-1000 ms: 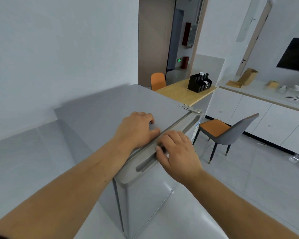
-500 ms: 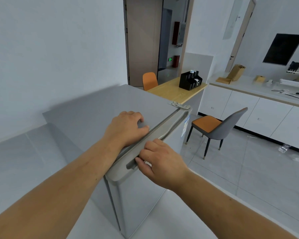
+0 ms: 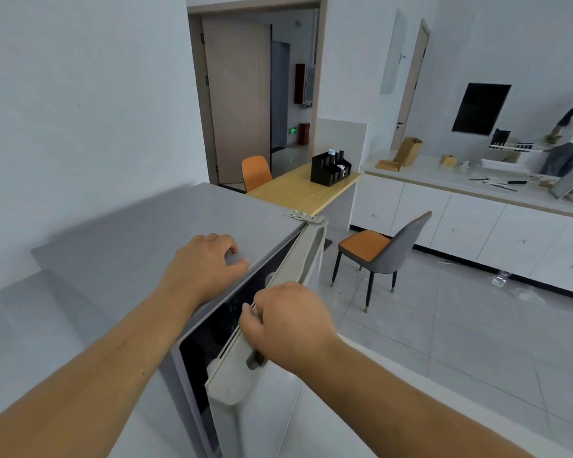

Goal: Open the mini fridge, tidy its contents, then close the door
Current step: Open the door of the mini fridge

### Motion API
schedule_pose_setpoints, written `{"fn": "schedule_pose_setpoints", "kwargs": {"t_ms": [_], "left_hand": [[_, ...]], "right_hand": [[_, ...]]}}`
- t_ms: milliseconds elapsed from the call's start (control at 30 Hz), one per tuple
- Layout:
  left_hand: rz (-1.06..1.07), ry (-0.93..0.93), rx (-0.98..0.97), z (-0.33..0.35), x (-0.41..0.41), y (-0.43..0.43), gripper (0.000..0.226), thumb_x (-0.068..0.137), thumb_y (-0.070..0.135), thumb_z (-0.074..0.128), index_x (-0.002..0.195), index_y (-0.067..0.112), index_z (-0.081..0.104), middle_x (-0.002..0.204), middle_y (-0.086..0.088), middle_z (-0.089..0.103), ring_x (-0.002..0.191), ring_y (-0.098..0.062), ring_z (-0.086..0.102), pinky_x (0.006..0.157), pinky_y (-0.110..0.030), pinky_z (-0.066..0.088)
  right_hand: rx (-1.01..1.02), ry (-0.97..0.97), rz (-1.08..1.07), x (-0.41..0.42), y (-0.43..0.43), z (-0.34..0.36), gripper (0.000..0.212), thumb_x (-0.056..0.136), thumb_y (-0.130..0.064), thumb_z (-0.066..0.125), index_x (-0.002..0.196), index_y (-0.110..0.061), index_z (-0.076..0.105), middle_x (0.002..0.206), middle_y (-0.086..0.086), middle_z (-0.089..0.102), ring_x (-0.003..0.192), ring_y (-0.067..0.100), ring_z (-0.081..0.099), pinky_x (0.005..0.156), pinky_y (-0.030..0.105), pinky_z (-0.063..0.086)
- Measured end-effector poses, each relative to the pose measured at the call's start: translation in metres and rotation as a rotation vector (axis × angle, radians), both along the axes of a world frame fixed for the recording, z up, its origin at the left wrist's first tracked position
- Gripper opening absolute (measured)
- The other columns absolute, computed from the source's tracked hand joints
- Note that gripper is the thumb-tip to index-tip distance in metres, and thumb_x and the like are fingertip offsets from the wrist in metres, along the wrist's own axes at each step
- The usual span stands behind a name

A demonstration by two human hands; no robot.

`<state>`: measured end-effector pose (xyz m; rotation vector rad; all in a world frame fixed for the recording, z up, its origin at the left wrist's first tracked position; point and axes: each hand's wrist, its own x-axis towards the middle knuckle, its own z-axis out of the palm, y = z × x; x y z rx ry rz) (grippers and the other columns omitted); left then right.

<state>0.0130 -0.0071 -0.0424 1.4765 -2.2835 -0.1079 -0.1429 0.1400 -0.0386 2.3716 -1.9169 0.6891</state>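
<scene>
Grey tiled floor spreads right of the near mini fridge, where I rest my left hand, fingers curled, on top while my right hand grips the door, ajar on a dark gap.

A green exit sign glows, its markings unreadable.

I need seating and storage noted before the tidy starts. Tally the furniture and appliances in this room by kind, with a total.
Mini fridge, door partly open: 1
Chairs: 2, one orange behind the wooden table, one grey-backed with orange seat
Wooden table: 1
White counter with cabinets: 1
Total: 5
</scene>
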Motion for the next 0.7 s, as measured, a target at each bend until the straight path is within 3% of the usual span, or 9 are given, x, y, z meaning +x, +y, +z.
{"fn": "schedule_pose_setpoints", "kwargs": {"t_ms": [200,367,467,600,700], "left_hand": [[0.001,0.003,0.014,0.000,-0.001,-0.002,0.040,0.083,0.064,0.048,0.109,0.035,0.060,0.115,0.012,0.063,0.106,-0.014,0.049,0.087,-0.042,0.051],[-0.015,-0.006,0.037,0.004,-0.001,0.000,0.053,0.075,0.068,0.037,0.108,0.034,0.060,0.114,0.012,0.062,0.105,-0.014,0.049,0.085,-0.040,0.050],[-0.013,0.006,0.017,0.003,0.000,0.001,0.036,0.085,0.061,0.051,0.107,0.033,0.060,0.114,0.010,0.064,0.106,-0.015,0.050,0.087,-0.042,0.051],[-0.004,0.014,0.000,0.002,0.000,0.001,0.034,0.086,0.060,0.053,0.106,0.034,0.060,0.113,0.011,0.064,0.105,-0.015,0.052,0.088,-0.043,0.052],[-0.003,0.013,-0.007,0.000,0.001,0.000,0.035,0.088,0.060,0.054,0.109,0.033,0.061,0.115,0.010,0.064,0.105,-0.014,0.052,0.087,-0.043,0.052]], "right_hand": [[-0.152,0.083,-0.006,-0.001,0.005,0.010,0.018,0.098,-0.034,0.049,0.091,-0.018,0.055,0.079,-0.003,0.050,0.074,0.017,0.043,0.063,0.034,0.044],[-0.034,0.059,-0.016,0.008,-0.012,0.021,0.036,0.095,-0.045,0.049,0.118,-0.020,0.062,0.102,0.002,0.061,0.095,0.024,0.048,0.081,0.041,0.047],[0.143,0.142,-0.032,0.017,-0.015,0.020,0.040,0.096,-0.052,0.045,0.109,-0.021,0.065,0.104,0.004,0.058,0.100,0.026,0.046,0.086,0.046,0.046],[0.202,0.169,-0.112,0.023,-0.012,0.020,0.035,0.094,-0.050,0.044,0.090,-0.018,0.059,0.097,0.004,0.048,0.097,0.025,0.040,0.081,0.047,0.046],[0.232,0.169,-0.211,0.024,-0.013,0.023,0.043,0.092,-0.049,0.050,0.115,-0.014,0.059,0.114,0.012,0.048,0.107,0.032,0.041,0.081,0.050,0.045]]}}
